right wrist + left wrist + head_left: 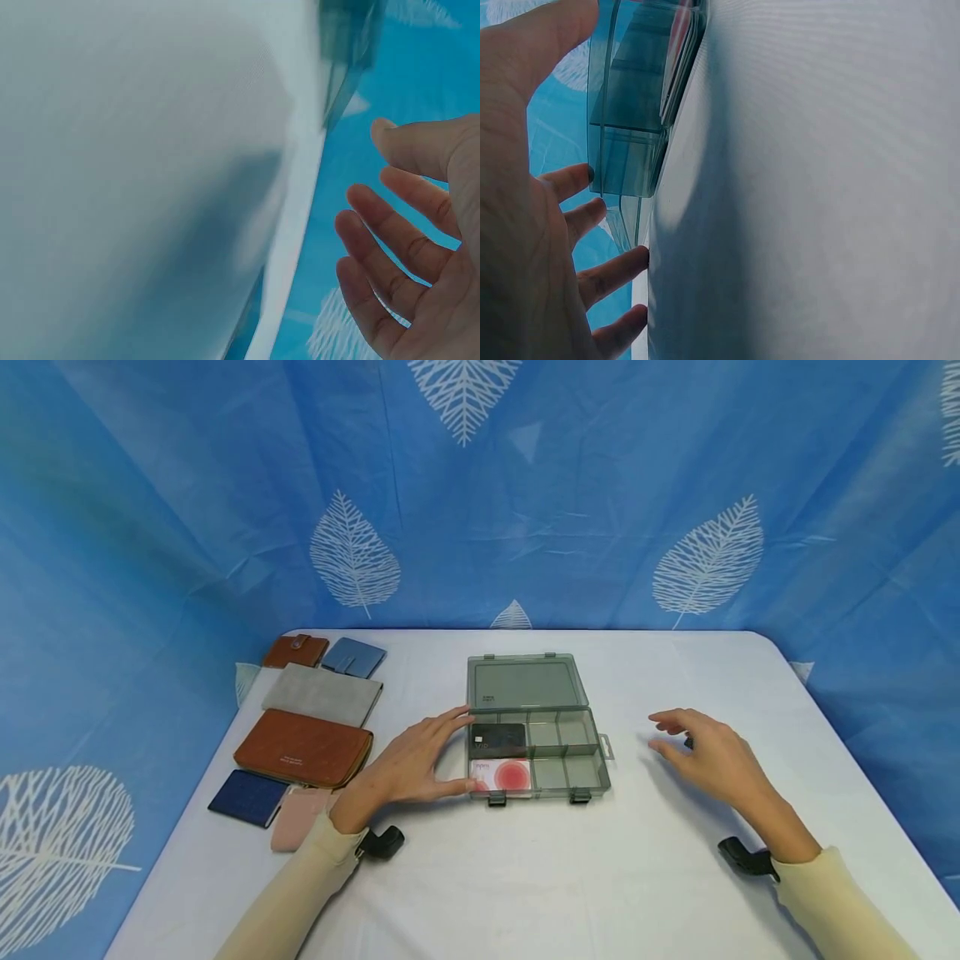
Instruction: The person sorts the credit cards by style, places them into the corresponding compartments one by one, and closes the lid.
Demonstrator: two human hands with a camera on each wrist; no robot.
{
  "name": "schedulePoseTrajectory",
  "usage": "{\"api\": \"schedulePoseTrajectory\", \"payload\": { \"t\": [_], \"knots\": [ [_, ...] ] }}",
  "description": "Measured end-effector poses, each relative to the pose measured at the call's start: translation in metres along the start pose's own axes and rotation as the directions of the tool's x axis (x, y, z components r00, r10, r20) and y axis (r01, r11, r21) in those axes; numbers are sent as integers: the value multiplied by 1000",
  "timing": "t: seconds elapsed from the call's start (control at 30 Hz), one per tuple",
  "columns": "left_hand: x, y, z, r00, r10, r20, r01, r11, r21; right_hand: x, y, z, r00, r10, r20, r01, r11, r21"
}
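Observation:
A translucent grey-green compartment box (528,683) lies on the table with its lid folded back. In its left column are a black card (501,743) and, nearer the front, a white card with a red circle (512,775). My left hand (412,760) spans the box's left side, thumb by the front corner and index fingertip near the back. The left wrist view puts the fingers (566,181) right by the box wall, spread and fairly straight. To the right of the box, my right hand (716,758) hovers apart from it, its fingers (397,232) loosely bent around nothing.
Wallets and holders fill the left side of the white table (555,877): a brown zip wallet (303,747), a grey one (322,693), a small brown one (296,651), a blue one (354,657), a navy one (247,797) and a pink one (295,820). Behind hangs a blue curtain (562,543).

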State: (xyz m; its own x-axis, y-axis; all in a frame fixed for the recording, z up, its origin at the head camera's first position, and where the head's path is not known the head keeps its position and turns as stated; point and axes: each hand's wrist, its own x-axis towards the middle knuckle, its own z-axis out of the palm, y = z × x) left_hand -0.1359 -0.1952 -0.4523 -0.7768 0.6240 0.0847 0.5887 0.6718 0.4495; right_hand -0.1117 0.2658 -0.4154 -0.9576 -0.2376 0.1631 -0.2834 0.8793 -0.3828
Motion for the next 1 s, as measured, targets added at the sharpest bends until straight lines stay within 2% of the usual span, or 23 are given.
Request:
{"api": "schedulePoseTrajectory", "payload": {
  "t": [0.17, 0.5, 0.77, 1.0],
  "knots": [
    [0, 0, 1, 1000, -5, 5, 5, 1000, 4, -9, 27, -7, 995, 85, 51, -84, 996, -6],
    [0, 2, 2, 1000, -4, 7, 4, 1000, -6, -23, 68, -25, 973, 185, 140, -183, 983, -27],
    [0, 1, 3, 1000, 7, 0, -7, 1000, -7, -34, 86, -31, 961, 227, 157, -226, 974, -25],
    [0, 1, 3, 1000, -3, -1, 3, 1000, -7, -35, 91, -32, 958, 233, 166, -232, 972, -28]
  ]
}}
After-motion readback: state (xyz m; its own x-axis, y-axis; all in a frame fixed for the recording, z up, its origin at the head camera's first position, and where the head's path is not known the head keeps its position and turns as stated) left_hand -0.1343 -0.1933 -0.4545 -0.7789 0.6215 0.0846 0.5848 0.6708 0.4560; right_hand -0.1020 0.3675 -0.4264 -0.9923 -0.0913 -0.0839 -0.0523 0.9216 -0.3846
